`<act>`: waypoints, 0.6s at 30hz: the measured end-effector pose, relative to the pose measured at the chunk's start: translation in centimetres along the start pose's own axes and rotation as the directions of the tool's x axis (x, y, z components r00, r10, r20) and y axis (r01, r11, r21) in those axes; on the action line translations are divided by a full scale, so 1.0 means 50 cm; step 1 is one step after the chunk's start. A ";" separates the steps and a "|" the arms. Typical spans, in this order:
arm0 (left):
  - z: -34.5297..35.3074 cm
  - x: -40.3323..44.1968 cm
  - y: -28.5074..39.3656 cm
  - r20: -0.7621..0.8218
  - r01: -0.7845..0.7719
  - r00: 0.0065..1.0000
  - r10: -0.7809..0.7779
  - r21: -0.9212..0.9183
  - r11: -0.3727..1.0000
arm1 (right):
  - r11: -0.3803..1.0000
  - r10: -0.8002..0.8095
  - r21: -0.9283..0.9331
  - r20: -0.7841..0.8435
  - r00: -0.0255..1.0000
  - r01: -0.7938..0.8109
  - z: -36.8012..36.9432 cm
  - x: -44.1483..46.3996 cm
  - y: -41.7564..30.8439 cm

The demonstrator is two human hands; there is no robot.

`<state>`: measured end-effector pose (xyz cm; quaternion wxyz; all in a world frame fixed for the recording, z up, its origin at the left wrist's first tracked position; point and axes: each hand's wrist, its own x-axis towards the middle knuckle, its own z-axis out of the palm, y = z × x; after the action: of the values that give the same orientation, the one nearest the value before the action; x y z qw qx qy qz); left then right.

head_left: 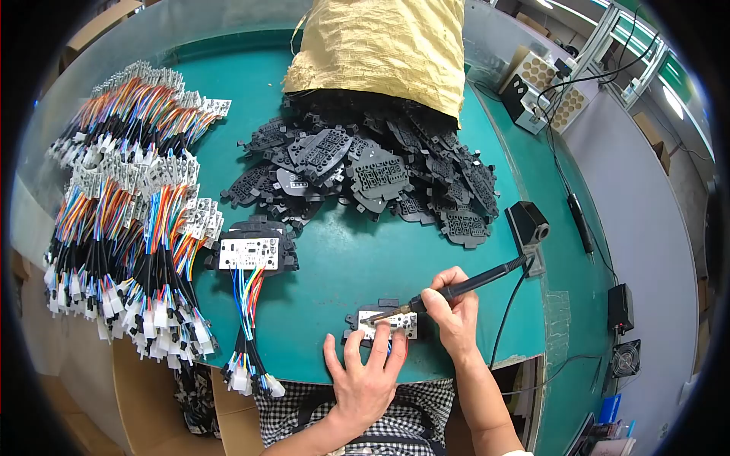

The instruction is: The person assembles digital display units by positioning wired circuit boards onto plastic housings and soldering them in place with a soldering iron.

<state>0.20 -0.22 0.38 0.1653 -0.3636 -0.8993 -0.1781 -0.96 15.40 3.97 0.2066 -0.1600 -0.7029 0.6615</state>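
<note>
My right hand [453, 313] is closed round the handle of a soldering iron [475, 282]. The iron's tip reaches down to the left end of a white circuit board [409, 325], seated on a black plastic part [350, 320] near the table's front edge. Over the board's lower side lie the spread fingertips of my left hand [365, 378], which partly cover it and its coloured wires. To the left, a second white circuit board [249, 254] rests on black plastic parts [287, 257], its wires [247, 304] trailing to white connectors.
Wired boards [144, 235] lie in heaps at left. Black plastic parts [380, 173] spill from a yellow woven sack [380, 53] at the back. A soldering iron stand [526, 228] is right of my hands, with the iron's cord [506, 323] below it.
</note>
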 end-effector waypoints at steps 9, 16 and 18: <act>-0.025 0.012 -0.007 0.070 -0.088 0.994 0.084 0.058 0.994 | 0.953 -0.070 0.284 -0.143 0.987 0.109 -0.022 -0.006 0.010; -0.067 0.045 -0.045 0.112 -0.135 0.978 0.174 -0.292 0.947 | 0.943 -0.122 0.267 -0.283 0.951 0.201 -0.035 -0.018 0.010; -0.033 0.035 -0.066 0.028 -0.096 0.993 0.111 -0.324 0.941 | 0.950 -0.122 0.246 -0.276 0.953 0.192 -0.036 -0.021 0.014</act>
<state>-3.05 -2.11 1.91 0.0921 -0.4366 -0.8414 -0.3049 0.83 16.49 3.27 0.3683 -0.1580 -0.5840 0.7059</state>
